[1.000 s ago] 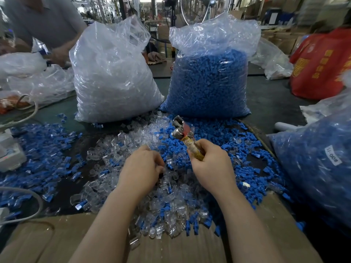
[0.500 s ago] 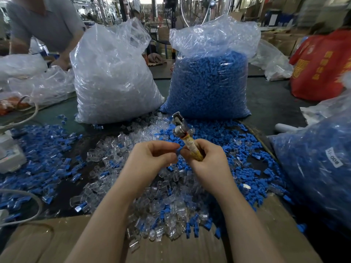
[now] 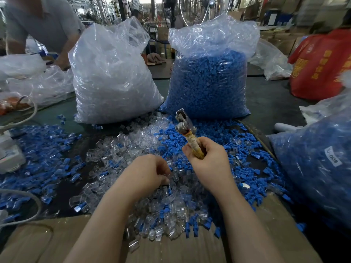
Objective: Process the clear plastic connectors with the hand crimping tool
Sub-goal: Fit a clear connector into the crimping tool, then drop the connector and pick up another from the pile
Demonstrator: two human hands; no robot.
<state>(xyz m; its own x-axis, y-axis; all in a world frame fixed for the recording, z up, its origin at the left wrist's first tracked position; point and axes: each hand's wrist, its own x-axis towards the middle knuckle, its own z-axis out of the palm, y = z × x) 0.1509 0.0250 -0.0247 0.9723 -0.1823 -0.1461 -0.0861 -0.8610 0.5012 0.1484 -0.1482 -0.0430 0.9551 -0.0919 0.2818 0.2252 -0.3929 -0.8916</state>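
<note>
A heap of clear plastic connectors (image 3: 121, 149), mixed with blue caps (image 3: 209, 137), covers the dark table in front of me. My right hand (image 3: 209, 160) grips the yellow-wrapped handle of the hand crimping tool (image 3: 187, 130), whose metal head points up and away. My left hand (image 3: 148, 173) is down on the clear pile with its fingers curled into the connectors; what the fingertips hold is hidden.
A big clear bag of clear connectors (image 3: 112, 76) and a bag of blue caps (image 3: 209, 76) stand behind the pile. Another blue-filled bag (image 3: 319, 168) lies at right. Cardboard (image 3: 171, 249) lines the near edge. Another person (image 3: 41, 25) works at far left, near white cables (image 3: 24, 114).
My left hand has dropped from beside the tool handle back down onto the clear pile. The tool has stayed upright in my right hand.
</note>
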